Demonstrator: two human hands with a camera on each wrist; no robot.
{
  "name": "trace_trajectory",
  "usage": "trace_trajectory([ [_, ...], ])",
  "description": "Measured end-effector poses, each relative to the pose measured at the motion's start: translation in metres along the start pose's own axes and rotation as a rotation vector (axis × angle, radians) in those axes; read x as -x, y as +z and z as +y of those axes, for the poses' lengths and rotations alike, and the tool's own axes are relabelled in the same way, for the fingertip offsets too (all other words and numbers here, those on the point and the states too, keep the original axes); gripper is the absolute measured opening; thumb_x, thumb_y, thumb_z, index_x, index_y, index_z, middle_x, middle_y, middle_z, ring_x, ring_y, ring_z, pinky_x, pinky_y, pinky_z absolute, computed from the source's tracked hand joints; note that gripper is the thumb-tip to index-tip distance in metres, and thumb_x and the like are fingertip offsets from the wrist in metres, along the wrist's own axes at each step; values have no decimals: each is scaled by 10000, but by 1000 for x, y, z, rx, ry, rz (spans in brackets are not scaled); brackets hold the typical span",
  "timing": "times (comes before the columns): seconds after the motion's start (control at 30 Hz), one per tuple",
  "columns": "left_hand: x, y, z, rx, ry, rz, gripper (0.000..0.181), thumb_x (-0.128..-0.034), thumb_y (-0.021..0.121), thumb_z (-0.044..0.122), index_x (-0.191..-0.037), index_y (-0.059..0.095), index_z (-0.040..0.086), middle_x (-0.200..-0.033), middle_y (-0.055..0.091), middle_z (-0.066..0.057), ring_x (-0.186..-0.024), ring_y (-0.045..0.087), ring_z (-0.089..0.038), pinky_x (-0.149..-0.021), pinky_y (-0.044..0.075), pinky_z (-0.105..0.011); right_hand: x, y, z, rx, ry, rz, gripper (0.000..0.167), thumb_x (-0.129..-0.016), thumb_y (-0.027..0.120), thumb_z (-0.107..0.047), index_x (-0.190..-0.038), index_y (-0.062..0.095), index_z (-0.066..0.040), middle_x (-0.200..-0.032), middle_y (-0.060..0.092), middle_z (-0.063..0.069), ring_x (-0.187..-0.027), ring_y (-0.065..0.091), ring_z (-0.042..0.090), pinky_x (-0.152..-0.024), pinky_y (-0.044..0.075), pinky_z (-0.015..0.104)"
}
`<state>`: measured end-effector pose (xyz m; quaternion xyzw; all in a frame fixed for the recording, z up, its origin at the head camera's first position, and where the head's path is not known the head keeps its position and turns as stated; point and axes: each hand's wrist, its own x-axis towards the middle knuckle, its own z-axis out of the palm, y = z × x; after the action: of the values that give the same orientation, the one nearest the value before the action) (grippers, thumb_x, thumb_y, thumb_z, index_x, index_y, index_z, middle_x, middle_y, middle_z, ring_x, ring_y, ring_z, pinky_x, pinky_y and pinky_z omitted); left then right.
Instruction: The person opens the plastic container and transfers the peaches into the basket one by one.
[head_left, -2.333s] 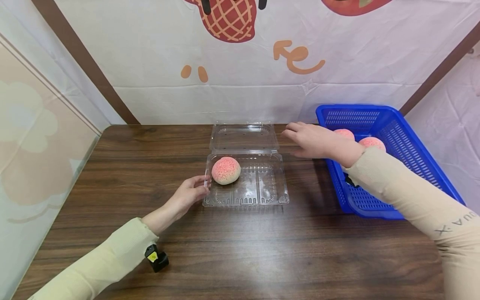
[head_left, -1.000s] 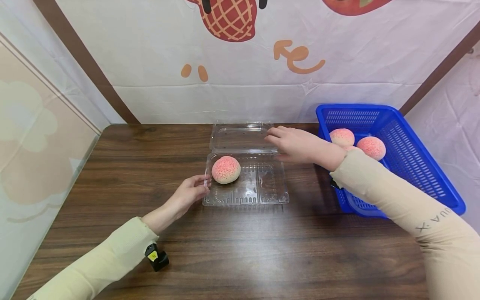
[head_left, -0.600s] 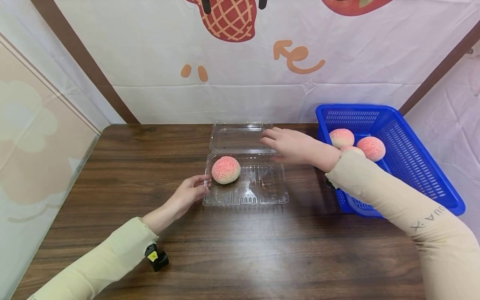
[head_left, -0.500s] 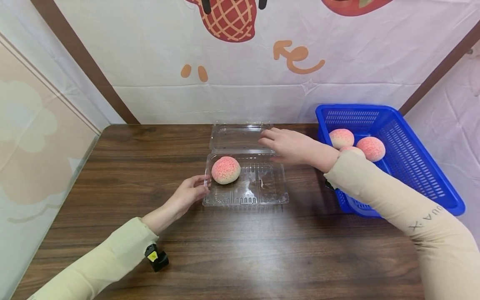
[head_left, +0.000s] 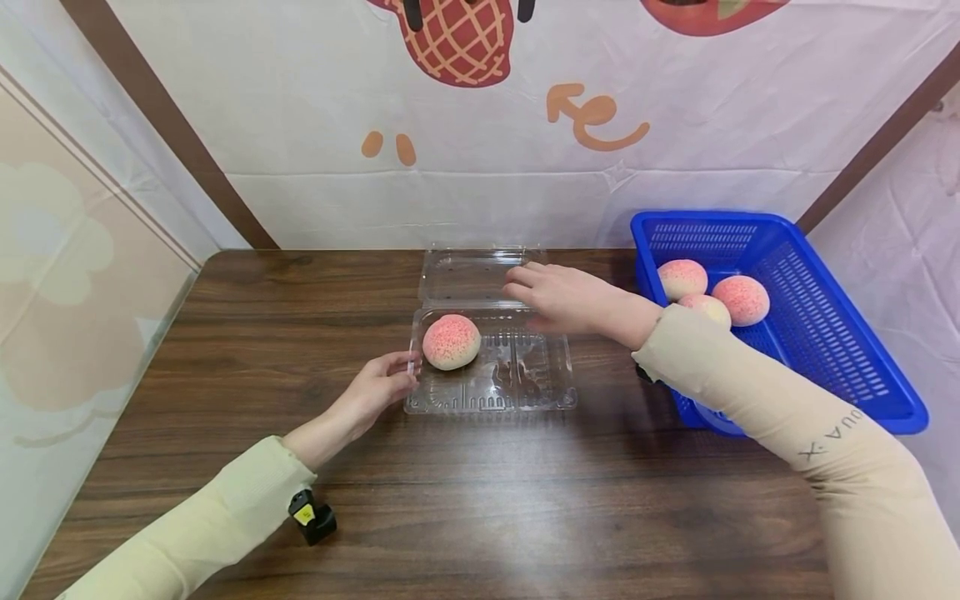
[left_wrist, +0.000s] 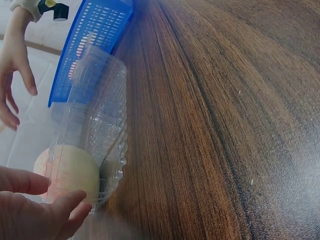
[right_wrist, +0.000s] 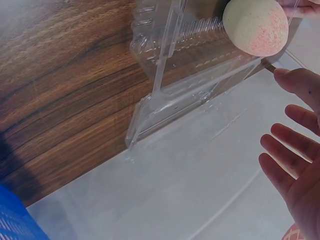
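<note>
A clear plastic clamshell container (head_left: pixel 498 400) lies on the table with its lid folded back. In its left end sits a pink-speckled, cream-coloured round bun (head_left: pixel 452 342). My left hand (head_left: pixel 367 392) holds the container's left rim between thumb and fingers, as the left wrist view shows near the bun (left_wrist: pixel 82 172). Above the hinge side of the container hovers my right hand (head_left: pixel 566 297). Its fingers are spread and nothing is in them in the right wrist view, where the hand (right_wrist: pixel 305 180) is apart from the bun (right_wrist: pixel 256 26).
On the right stands a blue plastic basket (head_left: pixel 840 350) with three similar buns (head_left: pixel 741 300) in view; the right forearm reaches over its near-left side. A white printed cloth (head_left: pixel 322 200) hangs behind the brown wooden table (head_left: pixel 480 517).
My right hand has moved left, from beside the basket to above the container, uncovering more of the buns in the basket. The left hand, container and its bun stay in place.
</note>
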<state>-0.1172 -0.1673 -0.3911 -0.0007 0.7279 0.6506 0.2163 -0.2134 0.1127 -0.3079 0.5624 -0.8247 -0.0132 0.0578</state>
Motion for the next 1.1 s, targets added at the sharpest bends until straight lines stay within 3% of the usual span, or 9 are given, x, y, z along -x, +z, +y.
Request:
trace_trajectory([
  [0.13,1,-2,-2,23,50,-21,509,-863,457,21,-1299,291,-183,-1277,401,-308,-1127,449,-260,-941,432,-329,-4,2,-3,17,-1,-5,472,-741,727,-183,-1132,540,4,-1127,517,144,-1015,494,302,-859,445,410],
  [0.47,1,3,3,-3,-27,14,481,-885,386,-39,-1333,257,-158,-1332,351,-312,-1200,376,-325,-965,408,-317,-12,4,-8,31,-10,-17,460,-739,709,-160,-1135,540,5,-1138,516,149,-997,507,300,-844,462,397],
  [0.9,-2,3,0,14,-7,22,494,-855,374,-62,-1320,253,-181,-1308,354,-334,-1149,403,-290,-890,431,-211,-19,6,-15,35,-32,-36,460,-763,706,-185,-1149,533,-4,-1158,512,141,-1012,507,278,-849,464,380],
  [1.1,-2,3,0,9,-7,21,495,-859,377,-56,-1322,253,-179,-1312,352,-331,-1160,398,-297,-922,425,-253,-23,9,-18,34,-43,-36,462,-754,704,-172,-1145,531,2,-1155,513,144,-1010,508,282,-856,462,381],
])
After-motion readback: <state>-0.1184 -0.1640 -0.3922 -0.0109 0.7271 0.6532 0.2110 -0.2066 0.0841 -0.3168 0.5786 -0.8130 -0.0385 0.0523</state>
